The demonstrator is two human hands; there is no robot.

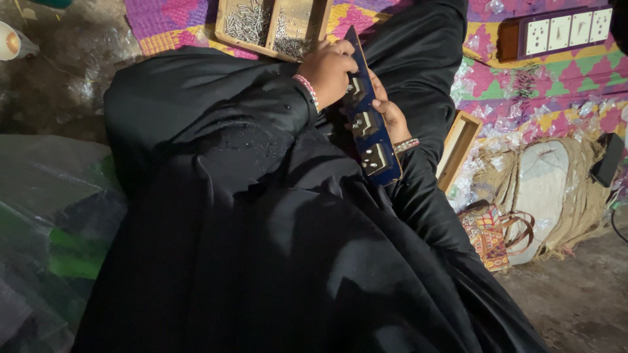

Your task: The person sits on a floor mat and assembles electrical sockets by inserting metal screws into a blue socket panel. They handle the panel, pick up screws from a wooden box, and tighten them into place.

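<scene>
Lying lengthwise across the lap, the long dark-blue switch panel with metal fittings (368,121) runs away from the body, left hand (330,68) closed over its far end, right hand (390,114) clasping its right edge.

One blue switch panel (368,124), two hands, one two-compartment wooden screw tray (271,26), one finished switchboard (556,31).

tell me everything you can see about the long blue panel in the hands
The long dark-blue panel is a narrow strip, plastic by its look, with three metal-fitted switch backs in a row. It lies tilted over the lap on black cloth. The left hand presses on its upper part; the right hand supports it from beneath.
</scene>
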